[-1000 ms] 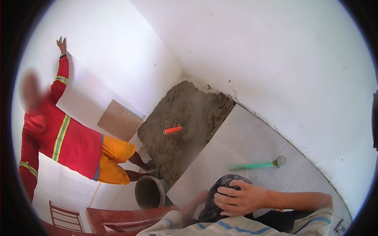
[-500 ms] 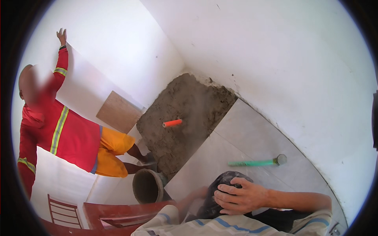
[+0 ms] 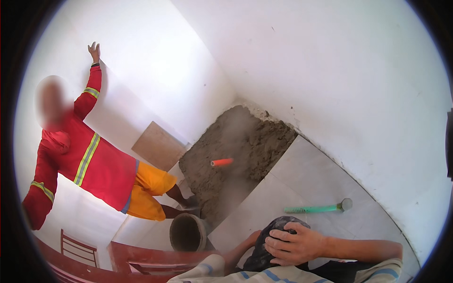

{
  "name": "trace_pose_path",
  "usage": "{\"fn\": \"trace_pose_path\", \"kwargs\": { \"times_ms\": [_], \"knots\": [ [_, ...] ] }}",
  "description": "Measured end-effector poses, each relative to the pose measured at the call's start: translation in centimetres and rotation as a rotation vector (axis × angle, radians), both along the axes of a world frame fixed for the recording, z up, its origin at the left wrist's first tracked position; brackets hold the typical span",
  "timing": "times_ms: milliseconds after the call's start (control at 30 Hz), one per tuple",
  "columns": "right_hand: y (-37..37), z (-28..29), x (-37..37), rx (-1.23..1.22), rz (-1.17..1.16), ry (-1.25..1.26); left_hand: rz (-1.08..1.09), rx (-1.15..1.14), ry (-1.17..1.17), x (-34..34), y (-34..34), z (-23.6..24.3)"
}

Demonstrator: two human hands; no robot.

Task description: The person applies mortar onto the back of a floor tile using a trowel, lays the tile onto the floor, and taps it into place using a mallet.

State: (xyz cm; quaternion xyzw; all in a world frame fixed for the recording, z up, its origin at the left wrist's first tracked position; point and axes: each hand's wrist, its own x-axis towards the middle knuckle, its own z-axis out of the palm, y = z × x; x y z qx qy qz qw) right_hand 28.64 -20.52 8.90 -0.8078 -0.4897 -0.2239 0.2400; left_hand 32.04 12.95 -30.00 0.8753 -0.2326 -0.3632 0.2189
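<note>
My right hand lies over my bent knee in dark, dusty trousers, its fingers spread and holding nothing. My left hand is at the near side of the same knee, with its fingers hidden behind the leg. Beyond the knee, a mallet with a green handle and a round grey head lies on the pale floor tiles. Neither hand touches it. An orange-red tube-shaped piece rests on the patch of wet grey-brown mortar in the corner.
A co-worker in a red top and orange shorts stands at the left, one raised hand against the wall. A mortar-smeared bucket stands beside their feet. A brown board leans at the wall. Dark red wooden frames lie lower left.
My view has shifted, so the scene sits lower and further right. More of my left forearm shows. My right hand stays on the knee; the mallet has not moved on the tiles.
</note>
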Motion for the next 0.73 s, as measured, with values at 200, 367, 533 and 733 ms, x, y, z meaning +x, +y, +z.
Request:
{"fn": "trace_pose_path", "kwargs": {
  "times_ms": [200, 367, 533, 733],
  "knots": [
    [-0.1, 0.2, 0.2, 0.004, 0.017, 0.009, 0.096, -0.115, 0.026, -0.3, 0.4, -0.3],
    [-0.7, 0.1, 0.1, -0.005, 0.002, 0.035, 0.026, -0.084, -0.009, 0.0, -0.7, -0.2],
    [-0.8, -0.1, 0.5, -0.038, 0.000, 0.033, -0.040, 0.028, 0.020, 0.0, -1.3, -0.3],
    [0.4, 1.4, 0.0, 0.043, 0.094, -0.090, 0.189, 0.105, 0.121, 0.8, -3.3, 0.6]
  ]
}}
